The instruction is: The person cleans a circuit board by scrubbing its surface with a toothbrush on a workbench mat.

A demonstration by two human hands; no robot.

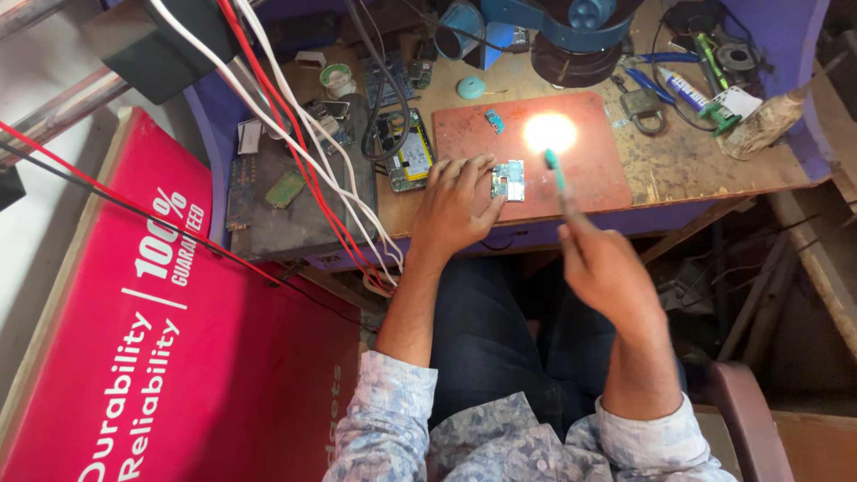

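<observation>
Nearest to the camera are the person's two forearms in light patterned sleeves, above dark trousers. The right hand (607,263) is raised in front of the near edge of the desk (696,170), not resting on it. Its grip is closed around one thin teal tool (555,170), which points up and away, with its tip over the mat; the fingers themselves are blurred. The left hand (455,210) lies flat across the near edge of the desk, fingers spread, and its fingertips touch one small circuit board (509,180). This grip is open; it presses on the board but does not close around it.

The board lies on one reddish mat (589,178), close to the mat's near edge and towards its left side. One strong spot of light (549,132) falls on the mat beyond the board. One tiny blue part (494,120) lies near the mat's far left corner. The right half of the mat is bare, so there is room to move there.

Left of the mat lies one opened phone (409,153), just beside the left hand. Several red and white cables (308,143) cross the left end of the desk and hang over its near edge. At the far edge stands one blue microscope (571,31). At the far right corner are one padlock (643,105) and a few hand tools, close together.
</observation>
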